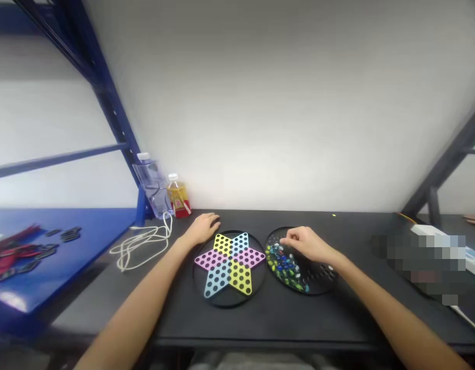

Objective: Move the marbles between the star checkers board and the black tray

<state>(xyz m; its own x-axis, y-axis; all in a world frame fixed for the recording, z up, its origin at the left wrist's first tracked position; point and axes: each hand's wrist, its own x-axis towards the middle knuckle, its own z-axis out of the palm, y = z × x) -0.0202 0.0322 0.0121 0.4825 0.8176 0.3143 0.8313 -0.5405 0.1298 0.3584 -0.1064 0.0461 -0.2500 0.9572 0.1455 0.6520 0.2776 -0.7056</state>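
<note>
A round Chinese checkers board [229, 261] with a yellow, pink and blue six-pointed star lies on the table. My left hand [201, 228] rests at its upper left edge, fingers stretched out and holding nothing. To the board's right is a round black tray [318, 285], with many coloured glass marbles [285, 264] gathered mostly in its left part. Over the tray's upper side is my right hand [305, 241], its fingers curled into a pinch. Whatever may be between those fingertips is too small to make out.
Left of the board, a white cable [139, 244] lies coiled on the black table [260, 326]. Behind it stand a bottle of yellow-red liquid [178, 198] and a clear plastic container [152, 187]. A white box [430, 230] is at right, beside a blurred-out patch. Blue frame posts flank the left.
</note>
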